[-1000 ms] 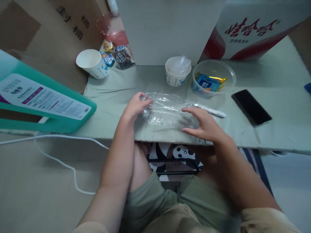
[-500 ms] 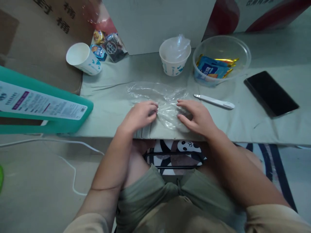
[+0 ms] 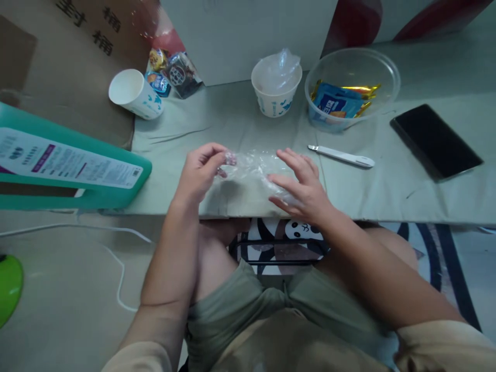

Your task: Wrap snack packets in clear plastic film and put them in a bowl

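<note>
- Clear plastic film (image 3: 251, 166) is between your two hands at the counter (image 3: 387, 201), near its front edge.
- On your far left, the brown carton (image 3: 46, 82) shows dark characters: 封 once, 桶 twice.
- Beside it, the green jug (image 3: 143, 170) bears a white label (image 3: 77, 160) with a purple strip; its print is too small for you to read.
- Your left hand (image 3: 199, 170) has its grip pinched together on the film's left end, fingertips showing through.
- You see the film thin, glossy and crumpled, its long axis running left to right, dipping slightly toward you at the right.
- Blue print on the paper cup (image 3: 276, 106) is unreadable.
- Your right hand (image 3: 306, 186) keeps its grip spread apart, film against the fingers.
- Blue packets (image 3: 337, 103) in the clear tub (image 3: 387, 103) carry white lettering you can't make out.
</note>
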The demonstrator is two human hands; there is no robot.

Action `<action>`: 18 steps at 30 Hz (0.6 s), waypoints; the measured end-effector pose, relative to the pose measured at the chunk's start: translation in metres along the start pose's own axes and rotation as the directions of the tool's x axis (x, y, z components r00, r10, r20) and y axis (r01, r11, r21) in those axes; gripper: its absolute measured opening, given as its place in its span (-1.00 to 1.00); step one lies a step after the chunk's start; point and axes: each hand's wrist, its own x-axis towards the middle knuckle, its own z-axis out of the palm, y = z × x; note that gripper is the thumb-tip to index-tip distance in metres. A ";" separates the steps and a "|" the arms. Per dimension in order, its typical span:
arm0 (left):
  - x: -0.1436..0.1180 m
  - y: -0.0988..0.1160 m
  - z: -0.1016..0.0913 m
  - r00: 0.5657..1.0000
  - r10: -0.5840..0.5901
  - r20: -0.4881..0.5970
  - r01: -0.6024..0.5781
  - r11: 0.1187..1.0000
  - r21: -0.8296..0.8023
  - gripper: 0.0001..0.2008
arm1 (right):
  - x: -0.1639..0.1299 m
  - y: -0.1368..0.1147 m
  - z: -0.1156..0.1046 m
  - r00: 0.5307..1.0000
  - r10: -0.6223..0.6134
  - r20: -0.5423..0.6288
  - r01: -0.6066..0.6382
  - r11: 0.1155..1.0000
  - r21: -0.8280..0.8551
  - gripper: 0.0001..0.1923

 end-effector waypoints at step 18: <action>-0.029 0.024 -0.032 0.992 0.098 -0.081 -0.113 0.970 -0.214 -0.61 | 0.009 0.007 -0.025 0.728 0.679 -0.090 -0.392 0.521 0.758 -0.52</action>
